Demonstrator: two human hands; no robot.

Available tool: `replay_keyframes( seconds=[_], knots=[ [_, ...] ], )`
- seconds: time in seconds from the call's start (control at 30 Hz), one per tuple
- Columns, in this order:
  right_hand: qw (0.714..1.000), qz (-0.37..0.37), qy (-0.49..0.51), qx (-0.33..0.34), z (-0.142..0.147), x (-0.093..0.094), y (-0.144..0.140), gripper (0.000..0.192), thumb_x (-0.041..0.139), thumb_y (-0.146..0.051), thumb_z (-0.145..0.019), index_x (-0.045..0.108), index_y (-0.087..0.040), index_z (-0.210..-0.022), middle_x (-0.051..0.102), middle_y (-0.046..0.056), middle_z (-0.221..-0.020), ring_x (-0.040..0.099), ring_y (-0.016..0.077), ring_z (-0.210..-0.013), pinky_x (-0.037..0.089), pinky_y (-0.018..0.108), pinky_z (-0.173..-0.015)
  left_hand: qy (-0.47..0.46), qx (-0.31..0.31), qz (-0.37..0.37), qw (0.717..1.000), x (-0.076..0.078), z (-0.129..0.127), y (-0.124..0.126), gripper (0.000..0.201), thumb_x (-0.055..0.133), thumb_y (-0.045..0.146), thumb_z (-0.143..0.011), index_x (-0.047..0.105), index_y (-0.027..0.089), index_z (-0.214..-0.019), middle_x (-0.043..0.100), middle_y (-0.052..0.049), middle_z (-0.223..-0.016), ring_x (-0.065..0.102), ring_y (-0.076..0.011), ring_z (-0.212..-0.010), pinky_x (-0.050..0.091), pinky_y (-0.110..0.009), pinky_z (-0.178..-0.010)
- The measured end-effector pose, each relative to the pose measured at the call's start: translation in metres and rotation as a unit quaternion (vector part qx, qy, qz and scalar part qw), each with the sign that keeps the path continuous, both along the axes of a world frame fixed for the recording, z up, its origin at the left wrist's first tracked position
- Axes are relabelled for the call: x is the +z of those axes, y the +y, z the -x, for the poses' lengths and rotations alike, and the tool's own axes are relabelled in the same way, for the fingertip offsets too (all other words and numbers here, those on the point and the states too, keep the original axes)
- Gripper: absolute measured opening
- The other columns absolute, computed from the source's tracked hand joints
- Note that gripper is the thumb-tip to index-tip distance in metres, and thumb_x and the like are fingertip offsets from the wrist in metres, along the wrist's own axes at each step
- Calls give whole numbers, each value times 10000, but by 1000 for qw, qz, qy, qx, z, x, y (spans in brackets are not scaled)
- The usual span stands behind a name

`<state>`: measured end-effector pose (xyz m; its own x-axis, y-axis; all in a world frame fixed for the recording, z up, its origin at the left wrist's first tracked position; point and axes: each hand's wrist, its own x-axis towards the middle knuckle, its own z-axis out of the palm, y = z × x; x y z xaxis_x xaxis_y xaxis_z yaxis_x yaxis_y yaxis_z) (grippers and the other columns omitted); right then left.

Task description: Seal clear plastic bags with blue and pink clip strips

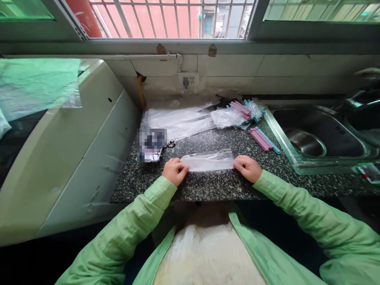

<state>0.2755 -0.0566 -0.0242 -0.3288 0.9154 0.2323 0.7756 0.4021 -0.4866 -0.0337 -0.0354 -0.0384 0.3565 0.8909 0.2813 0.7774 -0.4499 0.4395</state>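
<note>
A clear plastic bag [208,160], folded into a flat strip, lies stretched across the front of the speckled countertop. My left hand [175,171] pinches its left end, and my right hand [247,167] pinches the right end. Beyond it, a pile of clear plastic bags [184,120] spreads over the counter. To the right are pink bag-sealing clips [260,139] with a blue clip [268,140] beside them. More pink and blue clips [242,109] sit by crumpled clear plastic [227,118] farther back.
A phone-like object [151,146], partly blurred out, lies left of my left hand with a dark chain. A steel sink [323,130] holding a metal bowl [305,141] is on the right. At left stands a large pale appliance [97,150]. A wall socket [189,82] is behind.
</note>
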Motion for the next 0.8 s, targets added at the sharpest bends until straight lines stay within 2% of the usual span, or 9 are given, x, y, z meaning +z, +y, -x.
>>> replay_keyframes(
  seconds=[0.07,0.17,0.3,0.43,0.53,0.63,0.73,0.8],
  knots=[
    [996,47,-23,-70,4,5,7,351,379,-396,-819,562,-195,-597,590,34,-615,537,152,-609,386,264,-583,4,42,2,999,-2,-3,2,299,468,356,-774,647,196,-595,536,-33,-596,478,-167,-662,372,-309,-608],
    [982,111,-50,-145,10,12,17,354,389,-434,-794,548,-202,-579,568,6,-538,517,138,-524,336,241,-514,12,59,-9,998,-7,-3,4,329,439,365,-792,641,202,-588,555,-28,-604,472,-159,-648,351,-302,-592],
    [970,125,-100,-183,17,19,27,324,452,-444,-744,528,-202,-542,578,4,-534,507,133,-511,285,233,-472,27,64,-38,997,-12,-1,5,307,465,364,-772,622,203,-563,572,-31,-632,472,-163,-663,344,-304,-594],
    [959,116,-157,-207,22,17,28,267,528,-449,-691,552,-216,-564,606,1,-573,520,138,-530,261,231,-456,58,70,-48,995,-13,0,2,305,498,367,-748,554,190,-506,565,-44,-654,474,-184,-693,353,-326,-611],
    [961,95,-157,-207,17,16,26,233,557,-450,-681,569,-225,-621,602,-13,-560,518,133,-507,260,229,-445,62,81,-69,992,-7,1,-4,268,524,376,-734,527,191,-540,539,-54,-666,470,-207,-717,366,-351,-630],
    [975,5,-116,-190,10,23,23,202,547,-408,-721,589,-216,-766,592,-11,-570,519,131,-510,307,237,-467,11,96,-152,984,8,-3,-10,164,523,333,-753,566,185,-697,542,-78,-789,474,-223,-809,392,-382,-718],
    [983,-120,-95,-104,15,30,24,218,476,-347,-799,606,-187,-870,612,37,-696,543,147,-630,378,256,-578,-23,16,-200,979,26,-17,-7,153,481,267,-788,594,189,-855,545,-83,-901,472,-216,-897,395,-379,-813],
    [980,-156,-117,-30,27,30,28,243,450,-320,-822,617,-181,-932,611,63,-783,542,168,-739,390,268,-653,3,-58,-178,982,34,-33,1,194,455,262,-802,600,189,-907,551,-81,-909,471,-210,-887,399,-368,-816]
  ],
)
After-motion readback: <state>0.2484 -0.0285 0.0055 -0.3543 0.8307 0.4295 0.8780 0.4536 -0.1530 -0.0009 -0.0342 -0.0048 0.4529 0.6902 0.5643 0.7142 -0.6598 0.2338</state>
